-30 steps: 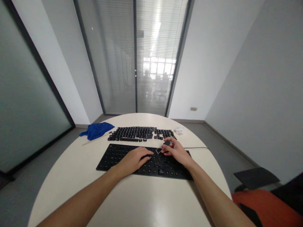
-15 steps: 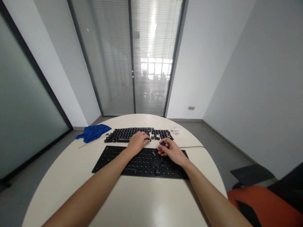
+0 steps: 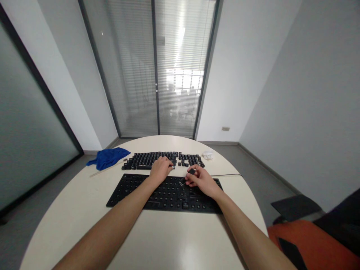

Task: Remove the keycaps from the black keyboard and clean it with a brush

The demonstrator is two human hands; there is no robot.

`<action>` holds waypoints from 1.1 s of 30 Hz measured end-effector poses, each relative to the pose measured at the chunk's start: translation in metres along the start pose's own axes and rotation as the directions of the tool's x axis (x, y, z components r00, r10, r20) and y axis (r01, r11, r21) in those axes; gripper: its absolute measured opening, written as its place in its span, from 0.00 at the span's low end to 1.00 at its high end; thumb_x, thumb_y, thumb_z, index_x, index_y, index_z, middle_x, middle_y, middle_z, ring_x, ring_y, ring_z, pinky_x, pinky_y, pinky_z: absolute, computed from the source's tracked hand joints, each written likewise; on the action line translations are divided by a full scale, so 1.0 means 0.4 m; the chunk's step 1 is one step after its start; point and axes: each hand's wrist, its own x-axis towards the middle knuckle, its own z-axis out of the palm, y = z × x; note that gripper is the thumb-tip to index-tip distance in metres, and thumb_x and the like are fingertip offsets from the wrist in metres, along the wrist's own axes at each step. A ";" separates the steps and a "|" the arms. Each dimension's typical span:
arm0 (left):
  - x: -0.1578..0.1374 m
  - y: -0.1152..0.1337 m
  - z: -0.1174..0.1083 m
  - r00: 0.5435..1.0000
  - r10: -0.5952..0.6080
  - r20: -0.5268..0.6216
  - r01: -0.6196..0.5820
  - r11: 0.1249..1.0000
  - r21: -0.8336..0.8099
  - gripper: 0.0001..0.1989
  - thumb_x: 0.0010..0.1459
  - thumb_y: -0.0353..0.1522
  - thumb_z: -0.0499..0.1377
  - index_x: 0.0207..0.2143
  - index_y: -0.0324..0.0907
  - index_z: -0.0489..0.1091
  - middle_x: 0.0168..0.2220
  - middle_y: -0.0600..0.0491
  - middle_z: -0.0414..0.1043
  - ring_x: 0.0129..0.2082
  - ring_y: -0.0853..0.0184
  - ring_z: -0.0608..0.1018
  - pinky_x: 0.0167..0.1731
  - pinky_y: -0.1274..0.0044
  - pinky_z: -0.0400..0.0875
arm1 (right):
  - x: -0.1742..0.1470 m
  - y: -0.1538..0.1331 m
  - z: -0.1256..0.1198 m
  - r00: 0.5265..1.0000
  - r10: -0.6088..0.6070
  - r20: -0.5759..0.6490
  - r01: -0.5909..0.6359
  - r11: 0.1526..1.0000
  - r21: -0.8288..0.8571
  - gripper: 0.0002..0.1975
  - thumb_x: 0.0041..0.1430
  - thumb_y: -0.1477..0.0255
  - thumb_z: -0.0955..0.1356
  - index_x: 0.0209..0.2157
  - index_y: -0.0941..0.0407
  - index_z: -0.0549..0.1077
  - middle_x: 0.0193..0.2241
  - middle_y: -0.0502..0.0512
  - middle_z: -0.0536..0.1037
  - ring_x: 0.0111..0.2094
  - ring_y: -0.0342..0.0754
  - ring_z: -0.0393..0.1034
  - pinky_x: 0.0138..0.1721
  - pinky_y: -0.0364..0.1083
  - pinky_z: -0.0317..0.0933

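One wire tool (image 3: 191, 171) in right hand (image 3: 203, 181) — left hand (image 3: 160, 169) at keycaps (image 3: 144, 160).

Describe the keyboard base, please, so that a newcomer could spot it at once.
Find the pale, round-edged table. On it, nearer the camera than the loose black keycaps, lies the keyboard base: one wide black board, unlike those small separate pieces.

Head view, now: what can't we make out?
- Legends on the loose keycaps: too small in the head view.
- Left hand: fingertips too small to show whether they grip any keycaps.
- Black wire-ended tool: middle hidden by the right hand.
- Keyboard base: partly covered by the left forearm and right hand.
- Orange-seated chair: cut off by the picture's right edge.
- Table: near side cut off by the bottom edge.
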 end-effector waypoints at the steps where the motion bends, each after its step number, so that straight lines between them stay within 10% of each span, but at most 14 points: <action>1: -0.001 0.001 0.000 1.000 -0.012 -0.001 0.012 1.000 0.002 0.09 0.61 0.34 0.61 0.40 0.45 0.79 0.42 0.46 0.75 0.46 0.57 0.72 0.47 0.69 0.68 | 0.001 0.002 0.000 1.000 0.003 -0.001 -0.003 1.000 0.001 0.20 0.54 0.58 0.72 0.40 0.54 0.64 0.29 0.50 0.78 0.29 0.44 0.77 0.29 0.42 0.71; 23: -0.042 0.003 -0.023 0.998 -0.055 -0.015 0.055 0.998 0.009 0.09 0.59 0.31 0.61 0.43 0.43 0.75 0.44 0.48 0.74 0.48 0.58 0.72 0.48 0.70 0.67 | -0.012 -0.012 -0.002 0.996 -0.006 0.084 0.010 0.999 -0.048 0.20 0.56 0.56 0.71 0.40 0.54 0.65 0.31 0.51 0.79 0.31 0.44 0.77 0.32 0.42 0.70; 33: -0.196 0.069 -0.072 0.960 0.281 -0.022 -0.265 0.876 -0.403 0.17 0.63 0.33 0.56 0.54 0.42 0.65 0.53 0.46 0.70 0.53 0.59 0.71 0.56 0.66 0.66 | -0.052 -0.059 -0.016 0.943 -0.094 0.321 0.172 0.960 -0.223 0.16 0.55 0.60 0.73 0.36 0.58 0.74 0.26 0.51 0.78 0.28 0.44 0.72 0.30 0.42 0.65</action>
